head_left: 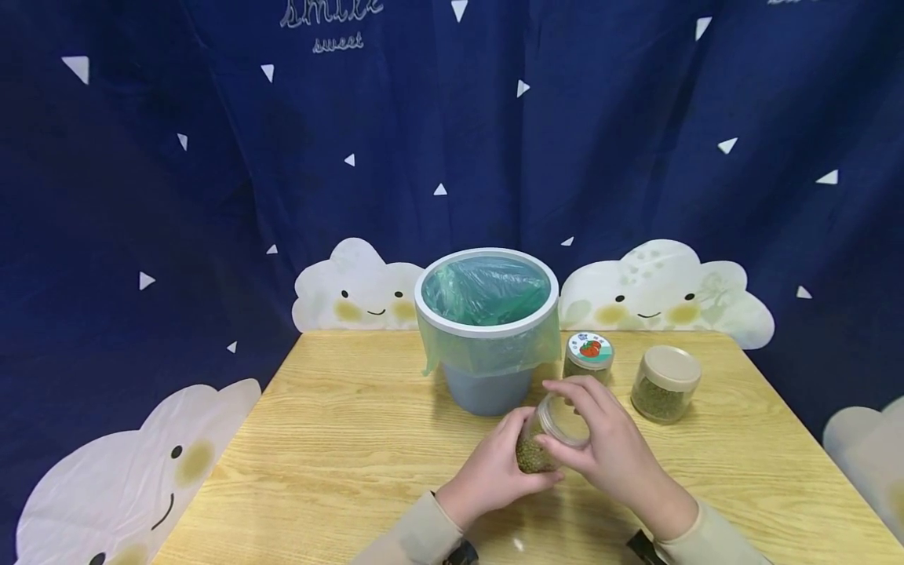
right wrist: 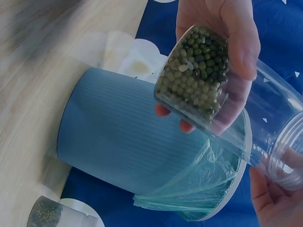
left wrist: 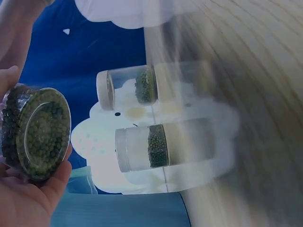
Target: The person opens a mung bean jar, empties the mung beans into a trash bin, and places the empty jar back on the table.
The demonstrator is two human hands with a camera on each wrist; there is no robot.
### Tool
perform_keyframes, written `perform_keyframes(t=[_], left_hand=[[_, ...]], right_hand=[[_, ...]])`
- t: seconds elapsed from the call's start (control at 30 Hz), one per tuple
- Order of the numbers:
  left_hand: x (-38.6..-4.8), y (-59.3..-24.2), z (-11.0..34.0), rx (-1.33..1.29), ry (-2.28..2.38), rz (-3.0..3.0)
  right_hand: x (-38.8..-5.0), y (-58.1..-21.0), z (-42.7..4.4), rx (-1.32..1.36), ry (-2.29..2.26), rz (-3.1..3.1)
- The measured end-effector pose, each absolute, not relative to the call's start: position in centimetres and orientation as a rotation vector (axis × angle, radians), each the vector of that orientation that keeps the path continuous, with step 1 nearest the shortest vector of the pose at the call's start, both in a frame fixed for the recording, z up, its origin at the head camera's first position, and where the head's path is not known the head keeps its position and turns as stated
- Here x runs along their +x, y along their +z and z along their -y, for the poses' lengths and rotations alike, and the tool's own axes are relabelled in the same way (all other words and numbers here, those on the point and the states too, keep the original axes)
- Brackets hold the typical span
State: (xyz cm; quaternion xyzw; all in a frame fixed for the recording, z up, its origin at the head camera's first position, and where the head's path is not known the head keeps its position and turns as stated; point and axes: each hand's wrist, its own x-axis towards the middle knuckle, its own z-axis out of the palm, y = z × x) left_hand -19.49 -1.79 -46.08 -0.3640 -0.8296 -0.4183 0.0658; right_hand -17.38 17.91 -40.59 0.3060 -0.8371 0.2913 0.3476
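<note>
A clear jar (head_left: 534,450) partly filled with green beans is held tilted above the table, its base showing in the left wrist view. My left hand (head_left: 494,467) grips it around the lower body, with the beans (right wrist: 196,71) pressed toward the base. My right hand (head_left: 617,447) holds the jar's upper end, thumb on the near side and fingers across the far side. Ridged threads (right wrist: 286,151) show at the neck in the right wrist view. Whether a lid sits under the right fingers, I cannot tell.
Behind the hands stands a blue-grey bin (head_left: 487,384) with a green plastic liner (head_left: 487,290). To its right are a jar with a tomato picture on its lid (head_left: 589,349) and a beige-lidded jar (head_left: 664,384). A dark blue curtain (head_left: 381,180) hangs behind the wooden table (head_left: 318,439).
</note>
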Motion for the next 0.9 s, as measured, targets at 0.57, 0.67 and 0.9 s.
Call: perform_keyframes(t=[0.57,0.67,0.9], left_hand=[[-19.4,-45.2,2.9,-1.063,-0.979,2.475],[-19.3,-45.2,3.0,-1.085,-0.926,2.454],[-19.2,-45.3,3.2,-1.096,-0.794,2.440]], right_hand=[[-16.9,-40.1,-18.3,0.703,0.685,2.366],[-16.8,-39.9,-18.4,0.673,0.673,2.400],[-16.7,-39.9,-18.3,0.633,0.734,2.454]])
